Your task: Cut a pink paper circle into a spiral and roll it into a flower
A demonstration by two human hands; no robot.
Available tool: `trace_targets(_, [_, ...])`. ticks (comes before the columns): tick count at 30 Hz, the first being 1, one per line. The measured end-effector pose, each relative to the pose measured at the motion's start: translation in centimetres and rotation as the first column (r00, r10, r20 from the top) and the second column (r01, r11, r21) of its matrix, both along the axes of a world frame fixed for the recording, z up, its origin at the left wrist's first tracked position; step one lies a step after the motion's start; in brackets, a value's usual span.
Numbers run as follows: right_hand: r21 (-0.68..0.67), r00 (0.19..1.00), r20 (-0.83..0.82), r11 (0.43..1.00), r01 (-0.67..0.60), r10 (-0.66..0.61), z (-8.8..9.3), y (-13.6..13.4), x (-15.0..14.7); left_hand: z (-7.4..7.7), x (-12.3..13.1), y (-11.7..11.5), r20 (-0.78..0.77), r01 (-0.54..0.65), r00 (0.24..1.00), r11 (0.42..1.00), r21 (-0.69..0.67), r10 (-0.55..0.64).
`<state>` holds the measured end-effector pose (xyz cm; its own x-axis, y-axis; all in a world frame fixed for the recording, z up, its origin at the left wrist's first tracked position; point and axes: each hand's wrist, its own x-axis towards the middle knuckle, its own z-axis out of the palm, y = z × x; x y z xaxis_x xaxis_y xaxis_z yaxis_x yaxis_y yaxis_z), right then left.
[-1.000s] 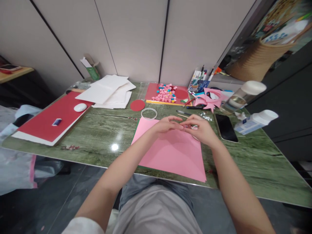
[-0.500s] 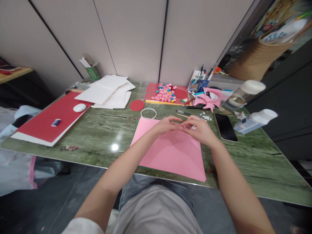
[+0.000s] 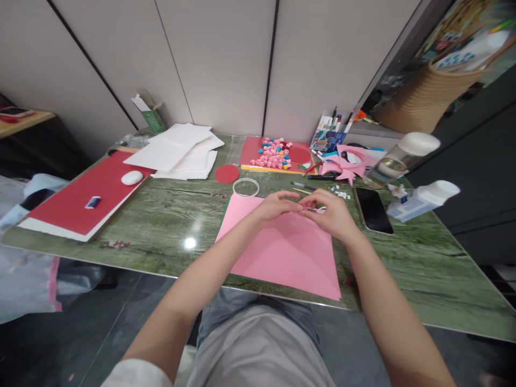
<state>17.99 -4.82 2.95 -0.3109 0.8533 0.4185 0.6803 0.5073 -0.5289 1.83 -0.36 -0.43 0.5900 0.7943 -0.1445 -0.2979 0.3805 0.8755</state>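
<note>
My left hand (image 3: 279,207) and my right hand (image 3: 328,212) meet at the fingertips above a stack of pink paper (image 3: 278,252). The thumb and fingers of the left one are pinched at that meeting point, and what lies between them is too small to name. Curled fingers on the right hold something slim with a pale, curved end (image 3: 321,209) showing under the palm; its kind is mostly hidden. Beyond the paper's upper left edge lies a clear ring (image 3: 245,187), with a red paper disc (image 3: 226,174) behind it.
Many small pink, blue and yellow folded pieces (image 3: 274,154) lie on a red sheet at the back. A phone (image 3: 373,209), a white bottle (image 3: 423,200) and a clear bottle (image 3: 397,159) stand or lie on the right. White sheets (image 3: 177,148) and red board (image 3: 86,196) are leftward.
The fingertips have shifted slightly against each other. The pale curved end under my right palm shows a little more, while both arms stay nearly in place.
</note>
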Motion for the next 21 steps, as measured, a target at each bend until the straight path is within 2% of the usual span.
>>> trace_targets(3, [-0.088,0.996,-0.009,0.993,-0.084,0.084,0.2,-0.1,0.2,0.2,-0.7,0.3,-0.049,0.1,0.994,0.993,0.066,-0.097])
trace_targets(6, [-0.136,0.993,0.007,0.984,-0.115,0.117,0.3,-0.2,0.3,0.4,-1.2,0.3,-0.114,0.186,0.979,0.973,0.139,-0.171])
trace_targets(14, [-0.229,0.97,0.057,0.949,-0.217,0.236,0.0,-0.4,0.1,1.4,-2.1,0.2,-0.366,0.391,0.885,0.886,0.249,-0.288])
trace_targets(17, [-0.186,0.974,0.064,0.961,-0.203,0.218,0.0,-0.3,0.2,1.2,-2.0,0.3,-0.329,0.369,0.902,0.895,0.25,-0.28])
trace_targets(21, [-0.043,0.996,0.046,0.996,-0.076,0.078,0.0,-0.2,0.4,0.4,-0.8,0.0,-0.105,0.187,0.979,0.971,0.147,-0.173])
